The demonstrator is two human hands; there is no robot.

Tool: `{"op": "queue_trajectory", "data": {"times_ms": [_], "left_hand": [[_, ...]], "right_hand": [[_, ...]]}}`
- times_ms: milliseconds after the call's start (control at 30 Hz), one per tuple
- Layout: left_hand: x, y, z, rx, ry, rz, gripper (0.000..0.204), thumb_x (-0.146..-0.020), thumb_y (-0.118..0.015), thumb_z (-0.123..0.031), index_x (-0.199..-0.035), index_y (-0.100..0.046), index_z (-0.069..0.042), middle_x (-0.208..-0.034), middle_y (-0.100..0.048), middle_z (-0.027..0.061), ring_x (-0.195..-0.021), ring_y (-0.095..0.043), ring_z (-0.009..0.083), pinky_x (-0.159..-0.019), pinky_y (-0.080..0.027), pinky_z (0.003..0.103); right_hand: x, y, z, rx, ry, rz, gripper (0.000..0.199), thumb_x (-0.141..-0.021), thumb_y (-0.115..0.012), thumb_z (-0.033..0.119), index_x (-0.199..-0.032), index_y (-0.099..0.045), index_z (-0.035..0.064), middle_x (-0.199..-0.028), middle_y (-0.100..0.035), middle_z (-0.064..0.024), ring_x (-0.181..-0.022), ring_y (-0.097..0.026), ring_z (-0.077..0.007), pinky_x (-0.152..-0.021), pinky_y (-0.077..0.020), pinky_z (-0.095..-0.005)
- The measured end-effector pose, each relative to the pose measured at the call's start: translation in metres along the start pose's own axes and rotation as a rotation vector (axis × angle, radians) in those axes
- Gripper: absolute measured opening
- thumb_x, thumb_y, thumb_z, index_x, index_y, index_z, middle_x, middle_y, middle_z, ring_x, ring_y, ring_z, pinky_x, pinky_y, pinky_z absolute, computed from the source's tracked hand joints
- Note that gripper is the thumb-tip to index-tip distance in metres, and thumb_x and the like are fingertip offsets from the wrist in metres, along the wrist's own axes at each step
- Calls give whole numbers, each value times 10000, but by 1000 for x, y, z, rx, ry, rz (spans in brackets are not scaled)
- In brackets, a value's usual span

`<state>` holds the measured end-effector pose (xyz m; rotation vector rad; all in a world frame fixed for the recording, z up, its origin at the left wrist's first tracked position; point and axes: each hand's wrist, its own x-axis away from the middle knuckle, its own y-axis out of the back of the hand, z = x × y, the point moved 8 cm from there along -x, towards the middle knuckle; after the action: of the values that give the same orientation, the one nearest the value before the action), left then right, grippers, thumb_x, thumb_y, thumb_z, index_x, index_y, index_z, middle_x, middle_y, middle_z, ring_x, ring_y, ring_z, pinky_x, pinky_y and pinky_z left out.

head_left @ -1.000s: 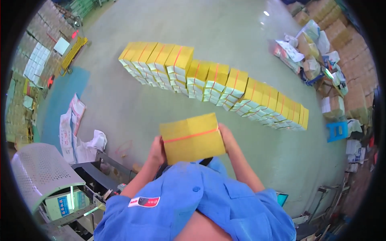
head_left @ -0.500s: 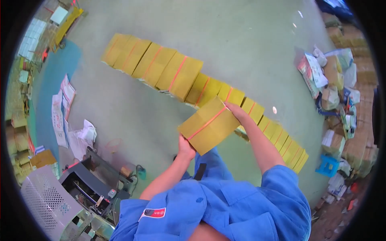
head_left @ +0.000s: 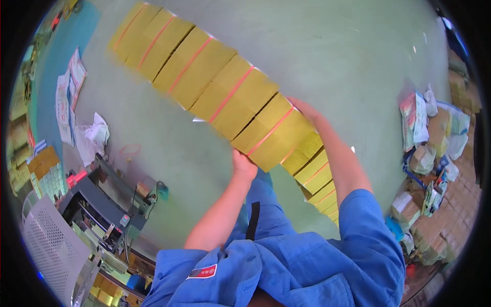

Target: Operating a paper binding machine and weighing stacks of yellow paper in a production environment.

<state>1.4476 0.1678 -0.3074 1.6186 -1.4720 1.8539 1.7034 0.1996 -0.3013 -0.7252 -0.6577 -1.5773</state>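
Observation:
Between my two hands is a yellow block-shaped bundle [head_left: 284, 139] with a pink strap across its top; what it is made of I cannot make out. My left hand [head_left: 244, 165] grips its near left end, the fingers partly hidden beneath. At the far right end my right hand [head_left: 303, 108] is closed on it, fingertips out of sight. The bundle sits in line with a row of similar strapped bundles [head_left: 225, 84], right beside the nearest one with a dark narrow gap between. Lower bundles [head_left: 314, 171] carry on past it toward my right side.
A grey machine [head_left: 102, 204] with a perforated metal cover [head_left: 53, 245] stands at lower left. Crumpled white sheeting [head_left: 92, 135] lies on the floor at left. Along the right are cardboard boxes [head_left: 434, 220] and a heap of bags [head_left: 414, 120].
The held bundle has moved from in front of my body up to the row, now lined up with the taller bundles. My view has shifted, and the row appears closer.

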Motion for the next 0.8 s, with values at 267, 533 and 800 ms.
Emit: {"op": "queue_trajectory", "data": {"times_ms": [267,533,800], "left_hand": [[-25,76,-37,-179,-74,-105,599,-976,-348,-560,-1367,-448,-117,-1376,-486,62,-1244,-464,276,-1064,-365,475],[209,389,-103,-365,-293,-537,772,-938,-434,-543,-1542,-127,-171,-1569,-207,70,-1363,-319,308,-1037,-353,537],[504,805,-27,-496,-469,-1104,628,-958,-461,-455,-1477,-299,-142,-1406,-418,117,-1199,-473,293,-917,-456,490]], "right_hand": [[-85,-29,-30,56,120,44,515,-972,-476,388,-1393,-496,92,-1425,-483,-85,-1339,-398,-203,-1116,-294,-349],[-14,-18,-42,622,332,-289,481,-974,-431,361,-1339,-518,61,-1273,-583,-167,-1161,-560,-265,-982,-446,-447],[38,-641,116,935,647,343,410,-945,-462,326,-1237,-555,54,-1161,-604,-162,-1043,-582,-273,-875,-463,-448]]}}
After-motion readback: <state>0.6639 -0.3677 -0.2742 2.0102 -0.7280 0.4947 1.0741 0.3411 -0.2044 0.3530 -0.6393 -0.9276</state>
